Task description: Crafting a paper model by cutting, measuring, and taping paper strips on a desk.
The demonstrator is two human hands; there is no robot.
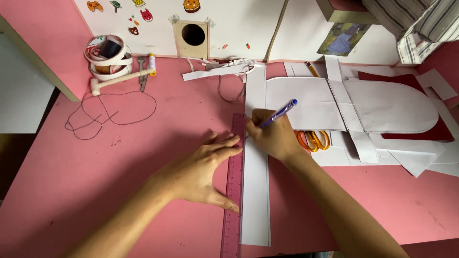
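- Far to the left of our fingers, near the back wall, stood a stack of tape rolls [110, 56], with a small white mallet [122, 79] lying just in front of it and a loop of thin dark wire [111, 111] trailing over the pink table [95, 181].
- Our left hand [198, 172] lay flat with the fingers spread wide, holding nothing; the fingertips and thumb pressed on the pink ruler [234, 191].
- The ruler's long axis ran from the near table edge straight away from us, and its far end lay just beyond our left fingertips.
- Touching the ruler's right edge lay the long white paper strip [255, 191], parallel to it and pointing the same way, reaching further back than the ruler.
- Our right hand [272, 136] rested on the strip, fingers closed around a blue pen [279, 112]; the pen's cap end tilted up to the right, its tip hidden behind the fingers at the ruler's edge.
- Just right of our right hand sat orange-handled scissors [313, 140], partly under white paper pattern pieces [382, 107] that crowded that side.
- Open pink table lay left of the ruler and nearer us on both sides.
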